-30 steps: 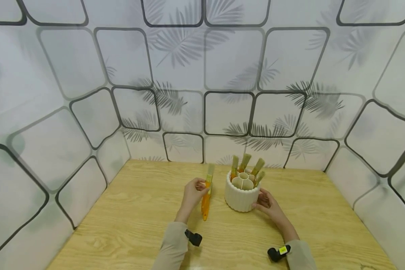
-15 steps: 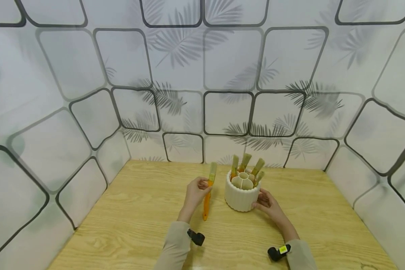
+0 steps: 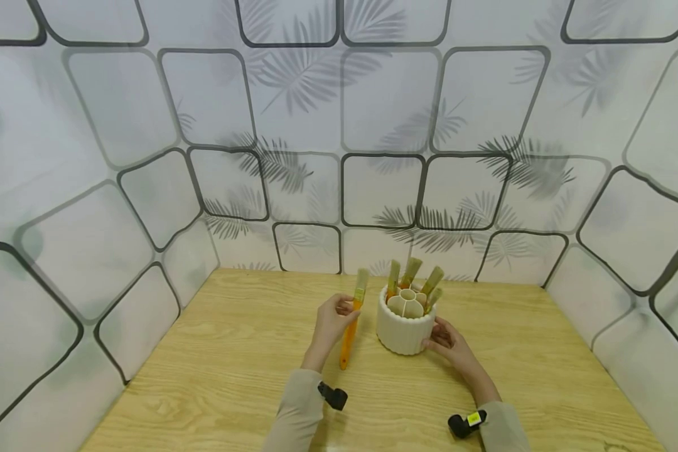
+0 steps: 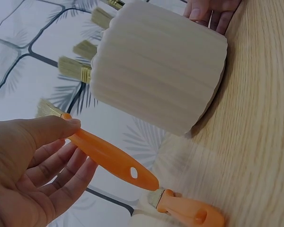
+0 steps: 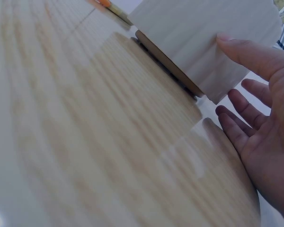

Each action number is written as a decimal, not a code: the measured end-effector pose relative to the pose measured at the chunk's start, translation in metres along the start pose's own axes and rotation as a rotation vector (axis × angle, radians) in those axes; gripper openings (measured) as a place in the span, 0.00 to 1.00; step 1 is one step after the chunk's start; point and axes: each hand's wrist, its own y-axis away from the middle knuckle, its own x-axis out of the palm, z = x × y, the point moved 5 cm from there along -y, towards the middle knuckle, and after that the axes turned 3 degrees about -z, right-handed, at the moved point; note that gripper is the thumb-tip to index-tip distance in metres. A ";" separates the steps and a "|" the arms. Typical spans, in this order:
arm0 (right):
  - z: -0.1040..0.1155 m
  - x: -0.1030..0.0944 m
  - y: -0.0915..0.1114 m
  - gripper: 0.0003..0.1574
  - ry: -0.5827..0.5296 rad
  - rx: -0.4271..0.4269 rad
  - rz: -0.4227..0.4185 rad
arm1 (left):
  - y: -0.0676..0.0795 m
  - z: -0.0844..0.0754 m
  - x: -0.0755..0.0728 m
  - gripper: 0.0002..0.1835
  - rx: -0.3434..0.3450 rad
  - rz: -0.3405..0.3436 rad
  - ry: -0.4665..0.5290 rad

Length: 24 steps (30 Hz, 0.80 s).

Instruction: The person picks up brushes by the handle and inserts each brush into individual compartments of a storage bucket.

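In the head view my left hand (image 3: 330, 317) pinches a paintbrush (image 3: 360, 294) with an orange handle and pale bristles, bristles up. The left wrist view shows the thumb on top of the brush just below its bristles. Beyond that handle's end, a second orange-handled brush (image 4: 191, 210) lies on the wood, partly hidden. A white ribbed brush holder (image 3: 402, 336) stands upright to the right, with several brushes (image 3: 411, 270) around its divided inside. My right hand (image 3: 452, 345) rests against the holder's right side. Its thumb (image 5: 241, 49) presses the wall, and the other fingers hang loosely beside it.
A light wood tabletop (image 3: 231, 364) lies under everything. White patterned wall covering (image 3: 384, 188) encloses it at the back and both sides. Black cameras sit on the left wrist (image 3: 333, 397) and the right wrist (image 3: 466, 425).
My left hand has shifted slightly to the right and away from me, and the brush's bristle end has leaned toward the holder. The right hand and holder have stayed put.
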 end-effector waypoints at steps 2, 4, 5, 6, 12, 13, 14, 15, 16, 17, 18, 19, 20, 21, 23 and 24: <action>0.001 0.000 0.000 0.41 0.009 -0.003 0.006 | 0.000 -0.002 0.000 0.15 0.001 -0.002 0.007; 0.001 0.000 0.000 0.41 0.019 0.000 0.012 | 0.000 -0.004 0.001 0.14 0.003 -0.004 0.009; 0.001 0.000 0.000 0.41 0.023 -0.003 0.017 | -0.001 -0.005 0.001 0.14 0.003 -0.004 0.008; 0.002 0.000 0.000 0.41 0.024 -0.003 0.021 | -0.001 -0.005 0.001 0.14 0.001 -0.004 0.008; 0.013 0.000 0.001 0.40 0.003 0.006 0.037 | -0.004 -0.011 0.001 0.15 0.013 0.001 -0.002; 0.013 0.000 0.001 0.40 -0.001 0.009 0.037 | -0.004 -0.013 0.001 0.15 0.017 0.003 0.000; 0.013 0.000 0.001 0.40 -0.001 0.010 0.037 | -0.004 -0.014 0.001 0.15 0.017 0.003 0.000; 0.013 0.000 0.001 0.40 0.001 0.012 0.034 | -0.005 -0.015 0.002 0.15 0.019 0.006 0.003; 0.012 0.000 0.001 0.40 0.003 0.014 0.031 | -0.005 -0.016 0.002 0.15 0.021 0.006 0.002; 0.011 0.000 0.002 0.40 0.004 0.015 0.030 | -0.005 -0.017 0.002 0.15 0.023 0.007 0.003; 0.009 0.001 0.002 0.40 0.008 0.017 0.028 | -0.006 -0.017 0.002 0.15 0.023 0.009 0.003; 0.007 0.001 0.002 0.40 0.012 0.018 0.027 | -0.006 -0.018 0.002 0.15 0.024 0.010 0.008; 0.006 0.001 0.001 0.41 0.016 0.016 0.024 | -0.006 -0.018 0.003 0.15 0.024 0.010 0.009; 0.005 0.001 0.001 0.41 0.019 0.012 0.021 | -0.007 -0.018 0.003 0.15 0.026 0.011 0.013; 0.004 0.001 0.001 0.41 0.021 0.002 0.017 | -0.007 -0.018 0.004 0.15 0.027 0.012 0.019; 0.003 0.001 0.000 0.41 0.021 -0.003 0.016 | -0.007 -0.018 0.005 0.15 0.026 0.013 0.021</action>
